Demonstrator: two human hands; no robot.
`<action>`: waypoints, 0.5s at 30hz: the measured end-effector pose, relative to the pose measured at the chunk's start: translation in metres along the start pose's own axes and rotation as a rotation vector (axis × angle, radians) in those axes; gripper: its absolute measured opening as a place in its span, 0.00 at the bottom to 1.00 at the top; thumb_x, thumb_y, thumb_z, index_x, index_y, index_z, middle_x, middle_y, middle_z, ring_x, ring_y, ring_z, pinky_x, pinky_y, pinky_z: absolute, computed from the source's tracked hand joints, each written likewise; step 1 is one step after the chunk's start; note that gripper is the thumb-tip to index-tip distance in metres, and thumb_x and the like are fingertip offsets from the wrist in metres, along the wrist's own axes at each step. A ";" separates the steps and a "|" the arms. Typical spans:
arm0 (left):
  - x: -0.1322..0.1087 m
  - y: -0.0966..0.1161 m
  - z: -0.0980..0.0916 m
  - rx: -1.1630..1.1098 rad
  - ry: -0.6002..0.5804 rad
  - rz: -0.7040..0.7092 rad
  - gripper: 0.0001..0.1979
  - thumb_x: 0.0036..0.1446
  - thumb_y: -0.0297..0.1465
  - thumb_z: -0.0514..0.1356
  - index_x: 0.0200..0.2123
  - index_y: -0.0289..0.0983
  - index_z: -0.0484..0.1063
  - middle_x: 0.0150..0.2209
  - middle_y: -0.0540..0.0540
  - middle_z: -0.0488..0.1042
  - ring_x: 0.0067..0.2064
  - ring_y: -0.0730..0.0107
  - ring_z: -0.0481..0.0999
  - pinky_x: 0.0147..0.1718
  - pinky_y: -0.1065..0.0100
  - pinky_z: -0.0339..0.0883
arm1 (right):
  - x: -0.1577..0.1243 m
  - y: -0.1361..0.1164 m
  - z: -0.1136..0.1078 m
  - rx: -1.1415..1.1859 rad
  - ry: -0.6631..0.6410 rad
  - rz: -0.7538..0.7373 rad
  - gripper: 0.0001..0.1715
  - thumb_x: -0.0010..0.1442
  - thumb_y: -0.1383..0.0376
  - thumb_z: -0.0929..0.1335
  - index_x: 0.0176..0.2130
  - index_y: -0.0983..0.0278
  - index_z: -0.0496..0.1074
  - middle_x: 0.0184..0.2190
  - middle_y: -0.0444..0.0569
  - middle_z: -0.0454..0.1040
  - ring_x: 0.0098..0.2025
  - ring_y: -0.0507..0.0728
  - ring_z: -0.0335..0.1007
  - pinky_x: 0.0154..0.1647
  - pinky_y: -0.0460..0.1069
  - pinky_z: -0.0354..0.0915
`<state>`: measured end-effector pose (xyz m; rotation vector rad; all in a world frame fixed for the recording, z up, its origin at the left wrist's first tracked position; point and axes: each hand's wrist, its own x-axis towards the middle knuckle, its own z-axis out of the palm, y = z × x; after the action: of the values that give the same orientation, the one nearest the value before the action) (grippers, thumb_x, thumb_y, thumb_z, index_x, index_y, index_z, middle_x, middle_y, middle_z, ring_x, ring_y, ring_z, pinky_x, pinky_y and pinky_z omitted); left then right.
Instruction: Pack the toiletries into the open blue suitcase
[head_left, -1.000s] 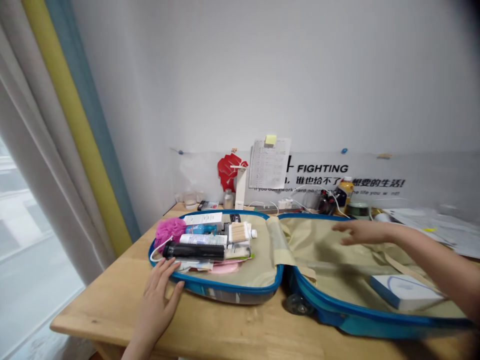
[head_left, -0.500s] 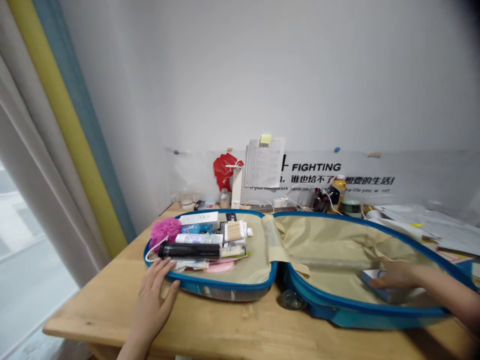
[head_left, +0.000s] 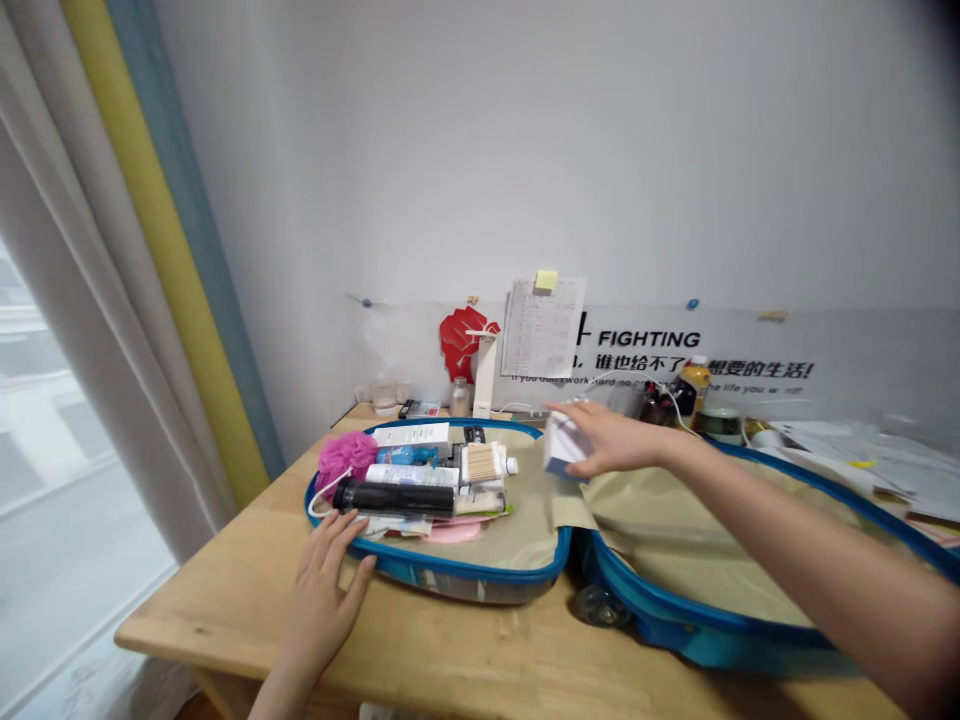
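Note:
A blue suitcase lies opened flat on the wooden table, its two halves side by side. In its left half are a pink bath puff, a black cylinder, a white tube, a pack of cotton swabs, a blue bottle and a white box. My left hand rests with fingers spread on the near left rim, beside the black cylinder. My right hand grips a small white-and-blue box above the hinge between the halves.
Behind the suitcase stand a white desk lamp, a glass bottle and a yellow-labelled bottle. Papers lie at the right. A curtain hangs by the window at the left. A wheel juts toward the table's front.
My right hand has lifted the small box out of the right half and carried it left to the hinge. My left hand stays on the rim. The view has shifted slightly.

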<state>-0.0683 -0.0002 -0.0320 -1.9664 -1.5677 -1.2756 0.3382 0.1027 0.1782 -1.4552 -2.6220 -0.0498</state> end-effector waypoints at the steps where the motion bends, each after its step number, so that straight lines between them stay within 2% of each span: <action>1: 0.000 0.000 0.000 0.000 0.001 0.006 0.18 0.62 0.40 0.53 0.53 0.41 0.67 0.54 0.41 0.71 0.61 0.52 0.65 0.57 0.47 0.61 | 0.019 -0.015 0.007 0.002 -0.034 -0.045 0.59 0.42 0.47 0.71 0.67 0.62 0.52 0.59 0.59 0.65 0.59 0.68 0.62 0.57 0.58 0.60; 4: 0.000 0.001 -0.001 -0.002 -0.013 0.008 0.18 0.62 0.39 0.53 0.53 0.41 0.67 0.55 0.41 0.71 0.61 0.52 0.64 0.57 0.46 0.62 | 0.066 -0.052 0.030 -0.002 -0.109 -0.131 0.62 0.42 0.48 0.72 0.68 0.63 0.49 0.62 0.60 0.61 0.62 0.69 0.57 0.61 0.59 0.57; 7: -0.001 0.002 -0.002 -0.008 -0.030 -0.020 0.18 0.63 0.39 0.53 0.54 0.41 0.67 0.56 0.40 0.70 0.62 0.52 0.63 0.58 0.46 0.61 | 0.097 -0.073 0.048 -0.011 -0.149 -0.166 0.64 0.40 0.49 0.73 0.68 0.66 0.49 0.62 0.63 0.60 0.63 0.72 0.56 0.61 0.62 0.56; 11: -0.002 0.002 -0.001 -0.018 -0.047 -0.045 0.19 0.62 0.39 0.53 0.54 0.41 0.67 0.56 0.40 0.70 0.62 0.52 0.63 0.59 0.44 0.60 | 0.116 -0.081 0.064 -0.010 -0.189 -0.190 0.64 0.38 0.51 0.75 0.67 0.67 0.51 0.62 0.65 0.59 0.63 0.73 0.55 0.62 0.64 0.54; 15: -0.002 0.000 0.000 -0.020 -0.040 -0.034 0.19 0.62 0.39 0.53 0.54 0.41 0.67 0.57 0.40 0.70 0.62 0.52 0.63 0.58 0.45 0.60 | 0.120 -0.081 0.075 0.021 -0.233 -0.224 0.60 0.39 0.52 0.75 0.66 0.64 0.54 0.64 0.62 0.58 0.64 0.70 0.55 0.63 0.63 0.54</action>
<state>-0.0686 -0.0013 -0.0338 -1.9973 -1.6195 -1.2775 0.1990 0.1679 0.1244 -1.2207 -2.9520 0.1304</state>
